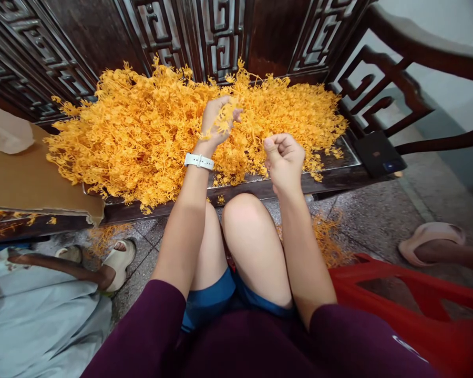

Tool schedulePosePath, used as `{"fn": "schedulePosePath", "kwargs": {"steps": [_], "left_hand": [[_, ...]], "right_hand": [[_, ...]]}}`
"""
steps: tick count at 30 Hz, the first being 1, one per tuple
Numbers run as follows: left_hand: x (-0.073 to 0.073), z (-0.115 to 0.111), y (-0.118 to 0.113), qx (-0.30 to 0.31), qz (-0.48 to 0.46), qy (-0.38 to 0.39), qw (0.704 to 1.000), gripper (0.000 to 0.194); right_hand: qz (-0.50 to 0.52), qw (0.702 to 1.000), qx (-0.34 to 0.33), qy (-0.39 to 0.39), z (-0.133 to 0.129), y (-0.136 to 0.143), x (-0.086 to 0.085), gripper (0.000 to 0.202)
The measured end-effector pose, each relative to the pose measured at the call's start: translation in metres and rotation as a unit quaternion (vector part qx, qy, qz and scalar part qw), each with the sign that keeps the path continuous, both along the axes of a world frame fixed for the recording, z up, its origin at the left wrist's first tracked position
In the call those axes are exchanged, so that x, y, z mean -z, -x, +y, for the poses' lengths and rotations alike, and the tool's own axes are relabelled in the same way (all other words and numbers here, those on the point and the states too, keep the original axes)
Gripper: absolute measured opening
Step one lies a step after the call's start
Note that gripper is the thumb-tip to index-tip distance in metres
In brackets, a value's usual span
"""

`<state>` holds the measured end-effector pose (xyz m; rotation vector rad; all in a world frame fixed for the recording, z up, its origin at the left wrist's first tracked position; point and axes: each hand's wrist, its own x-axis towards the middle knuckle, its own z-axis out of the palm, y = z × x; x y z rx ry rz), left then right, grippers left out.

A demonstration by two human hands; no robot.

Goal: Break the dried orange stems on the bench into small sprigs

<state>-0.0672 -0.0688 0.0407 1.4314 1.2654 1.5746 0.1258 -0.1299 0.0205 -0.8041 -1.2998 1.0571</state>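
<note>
Purple shirt (228, 352) fills the bottom of the view, with bare knees (248, 223) beyond it, facing a dark bench (339, 176). On that bench spreads a heap (134, 136) of orange, thread-petalled flowers, its long axis running side to side.

One sprig (225, 119) lies across the palm of the left hand (213, 113), over the middle of the heap; that hand's fingers curl loosely around it. It slants from the wrist up toward the fingertips. The right hand (287, 157) is held apart, at the heap's near edge, thumb and forefinger pinched together and the other fingers folded in; whether a thin stem sits between them cannot be told. From those right fingers, the sprig lies to the left and farther out, while the heap begins just beyond them.

A black case (380, 154) at the bench's right end bears a small reddish mark and a blue patch, both too small to read. White print (410, 347) on the shirt is also illegible. No brand shows on the white wristband (199, 161).
</note>
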Motion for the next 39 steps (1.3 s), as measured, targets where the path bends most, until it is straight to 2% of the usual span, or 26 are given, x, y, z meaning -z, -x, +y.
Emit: {"fn": "schedulePosePath", "kwargs": {"steps": [2, 4, 6, 7, 9, 11, 12, 13, 14, 16, 17, 18, 20, 23, 27, 30, 32, 36, 39], "left_hand": [[0.004, 0.005, 0.0, -0.033, -0.019, 0.024, 0.999, 0.038], [0.006, 0.011, 0.001, -0.068, -0.02, 0.033, 0.997, 0.031], [0.006, 0.016, 0.005, -0.121, -0.033, 0.041, 0.991, 0.028], [0.005, 0.018, 0.009, -0.148, -0.053, 0.052, 0.986, 0.029], [0.003, 0.019, 0.016, -0.17, -0.105, 0.091, 0.976, 0.028], [0.001, 0.016, 0.022, -0.162, -0.147, 0.13, 0.967, 0.022], [0.0, 0.014, 0.023, -0.155, -0.153, 0.139, 0.966, 0.021], [-0.001, 0.01, 0.022, -0.152, -0.152, 0.144, 0.966, 0.022], [-0.003, 0.007, 0.021, -0.152, -0.149, 0.145, 0.966, 0.022], [-0.006, 0.001, 0.016, -0.145, -0.134, 0.136, 0.971, 0.022], [-0.008, -0.002, 0.013, -0.133, -0.127, 0.129, 0.975, 0.021], [-0.01, -0.004, 0.01, -0.117, -0.123, 0.123, 0.978, 0.02], [-0.014, -0.008, 0.005, -0.087, -0.124, 0.116, 0.982, 0.019], [-0.019, -0.011, -0.003, -0.061, -0.122, 0.115, 0.984, 0.02], [-0.022, -0.016, -0.017, -0.01, -0.092, 0.109, 0.99, 0.025], [-0.024, -0.023, -0.029, 0.062, -0.044, 0.112, 0.991, 0.027], [-0.025, -0.028, -0.037, 0.087, -0.014, 0.117, 0.989, 0.026], [-0.023, -0.029, -0.047, 0.073, 0.013, 0.12, 0.99, 0.025], [-0.019, -0.021, -0.044, 0.013, -0.026, 0.078, 0.997, 0.027]], "right_hand": [[0.0, 0.998, -0.068, 0.017, -0.008, -0.001, -0.008, 0.038], [-0.023, 0.985, -0.169, 0.004, -0.02, -0.001, -0.021, 0.032], [-0.056, 0.949, -0.31, -0.02, -0.033, 0.001, -0.034, 0.03], [-0.076, 0.918, -0.389, -0.025, -0.039, 0.002, -0.041, 0.029], [-0.123, 0.835, -0.536, -0.025, -0.048, 0.003, -0.049, 0.027], [-0.166, 0.753, -0.637, -0.016, -0.051, 0.004, -0.049, 0.027], [-0.167, 0.73, -0.663, -0.005, -0.049, 0.003, -0.047, 0.027], [-0.136, 0.735, -0.664, 0.01, -0.046, 0.002, -0.042, 0.029], [-0.076, 0.768, -0.636, 0.028, -0.041, 0.002, -0.036, 0.032], [0.085, 0.865, -0.49, 0.065, -0.029, -0.001, -0.023, 0.041], [0.151, 0.9, -0.402, 0.075, -0.023, -0.002, -0.018, 0.046], [0.19, 0.921, -0.329, 0.08, -0.016, -0.004, -0.014, 0.05], [0.194, 0.943, -0.254, 0.092, -0.006, -0.007, -0.009, 0.055], [0.173, 0.949, -0.218, 0.148, 0.0, -0.008, -0.008, 0.048], [0.208, 0.931, -0.18, 0.241, -0.002, -0.001, -0.009, 0.039], [0.217, 0.938, -0.145, 0.228, 0.0, 0.005, -0.007, 0.039], [0.211, 0.947, -0.115, 0.211, 0.002, 0.007, -0.004, 0.039], [0.229, 0.948, -0.085, 0.206, 0.003, 0.008, 0.005, 0.042], [0.18, 0.947, -0.159, 0.212, -0.004, 0.007, 0.008, 0.04]]}}
